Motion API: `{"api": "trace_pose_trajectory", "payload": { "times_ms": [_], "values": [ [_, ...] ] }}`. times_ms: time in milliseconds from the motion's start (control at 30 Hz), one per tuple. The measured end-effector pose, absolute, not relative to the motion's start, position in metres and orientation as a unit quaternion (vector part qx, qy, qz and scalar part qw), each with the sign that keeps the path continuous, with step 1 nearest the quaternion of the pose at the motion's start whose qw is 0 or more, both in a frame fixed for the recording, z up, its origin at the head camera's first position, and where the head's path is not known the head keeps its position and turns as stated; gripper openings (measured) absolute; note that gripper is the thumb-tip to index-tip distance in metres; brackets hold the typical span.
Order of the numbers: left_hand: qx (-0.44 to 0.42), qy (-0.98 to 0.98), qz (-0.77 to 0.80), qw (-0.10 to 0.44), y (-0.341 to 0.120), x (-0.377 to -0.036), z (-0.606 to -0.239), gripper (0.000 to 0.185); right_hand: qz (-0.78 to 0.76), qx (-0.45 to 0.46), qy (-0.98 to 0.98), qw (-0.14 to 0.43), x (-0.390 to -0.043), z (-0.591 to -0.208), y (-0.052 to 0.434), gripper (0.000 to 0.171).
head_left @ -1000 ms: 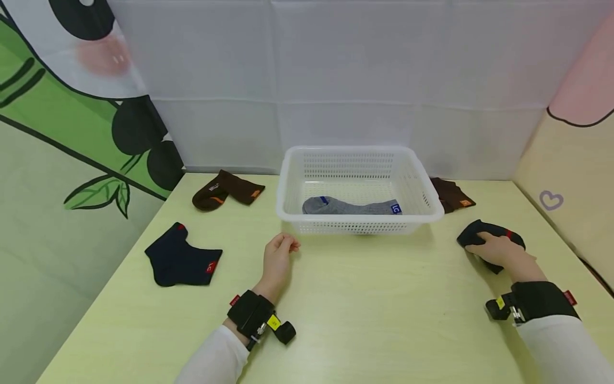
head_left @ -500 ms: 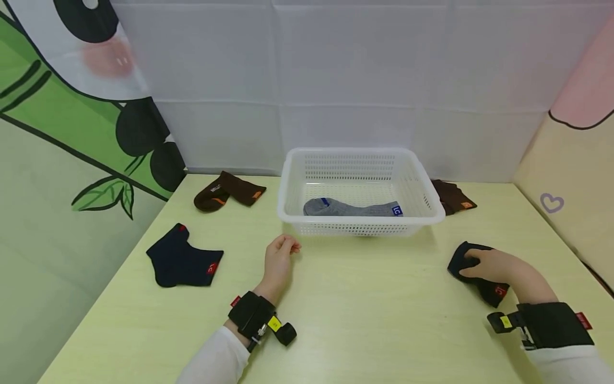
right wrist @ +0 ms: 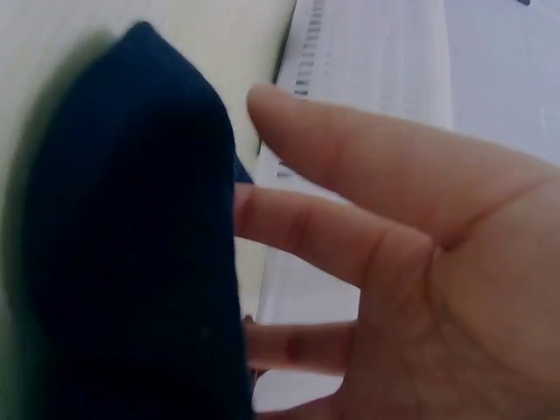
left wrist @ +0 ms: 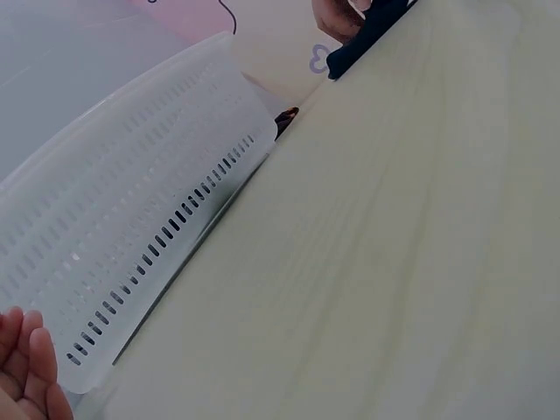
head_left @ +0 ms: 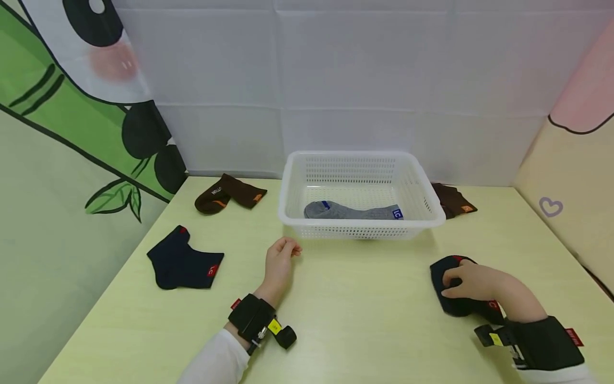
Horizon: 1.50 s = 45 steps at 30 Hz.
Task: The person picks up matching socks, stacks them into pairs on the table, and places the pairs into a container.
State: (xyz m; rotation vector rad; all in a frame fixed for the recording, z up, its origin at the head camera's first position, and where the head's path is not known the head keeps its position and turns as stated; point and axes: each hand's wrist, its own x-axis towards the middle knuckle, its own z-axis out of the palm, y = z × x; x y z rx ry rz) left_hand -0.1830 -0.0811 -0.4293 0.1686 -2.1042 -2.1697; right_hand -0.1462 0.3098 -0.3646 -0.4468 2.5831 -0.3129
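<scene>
My right hand (head_left: pixel 472 280) lies over a bunched navy sock (head_left: pixel 453 298) on the yellow-green table, right of centre, with its fingers curled round the sock's far side. In the right wrist view the navy sock (right wrist: pixel 131 245) hides the tips of the fingers (right wrist: pixel 324 232), and the thumb stands free above. My left hand (head_left: pixel 283 255) rests on the table just before the white basket (head_left: pixel 357 156), fingers loosely curled and holding nothing. A grey sock (head_left: pixel 352 212) lies inside the basket.
A second navy sock (head_left: pixel 184 261) lies flat at the left. A brown sock (head_left: pixel 227 192) lies at the back left, another brown sock (head_left: pixel 453 199) behind the basket's right side. The basket wall (left wrist: pixel 131 227) stands close to my left hand. Curtains enclose the table.
My right hand has brought the navy sock toward me and leftward across the table, and the sock is more bunched. My left hand has stayed in place.
</scene>
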Motion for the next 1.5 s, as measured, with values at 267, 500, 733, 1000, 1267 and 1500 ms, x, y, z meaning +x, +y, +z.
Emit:
{"api": "trace_pose_trajectory", "payload": {
  "times_ms": [267,500,733,1000,1267,1500],
  "values": [
    [0.055,-0.692,-0.717,0.065,-0.080,-0.182,-0.430,0.019,-0.169,-0.231,0.929,0.233,-0.135,-0.368,0.276,0.017],
    [0.053,-0.695,-0.712,0.078,-0.079,-0.181,-0.432,0.019,-0.194,-0.275,0.916,0.217,-0.132,-0.369,0.249,0.017],
    [0.055,-0.690,-0.719,0.065,-0.080,-0.181,-0.433,0.020,-0.204,-0.309,0.906,0.205,-0.132,-0.372,0.232,0.025],
    [0.047,-0.691,-0.717,0.073,-0.078,-0.172,-0.415,0.019,-0.235,-0.326,0.895,0.195,-0.132,-0.375,0.220,0.025],
    [0.044,-0.696,-0.713,0.075,-0.075,-0.183,-0.431,0.019,-0.340,-0.318,0.852,0.240,-0.136,-0.392,0.213,0.027],
    [0.023,-0.744,-0.666,0.049,-0.076,-0.184,-0.434,0.019,-0.459,-0.268,0.822,0.203,-0.142,-0.411,0.212,0.030]
  ]
}}
